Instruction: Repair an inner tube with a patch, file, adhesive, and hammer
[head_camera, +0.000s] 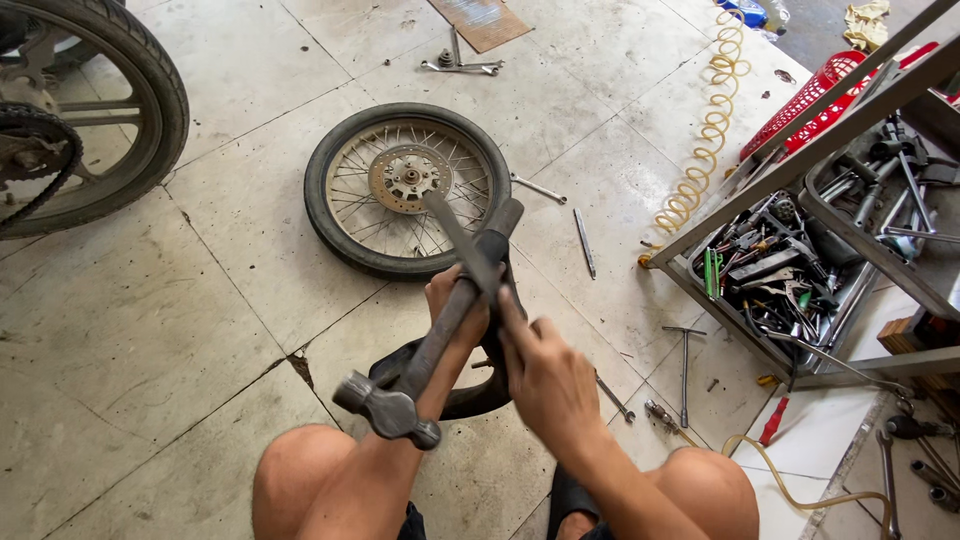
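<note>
Left hand fingers clamped around hammer handle, steel head hanging low near left knee. Right hand fingers closed on flat metal bar and black rubber tube, blurred. All above tiled floor, near its front edge. Spoked wheel lies flat just beyond hands. Tool tray at floor's right edge.

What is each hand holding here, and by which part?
Left hand grips a hammer by its handle, head hanging down. Right hand grips a flat metal bar near its lower end, against black rubber.
</note>
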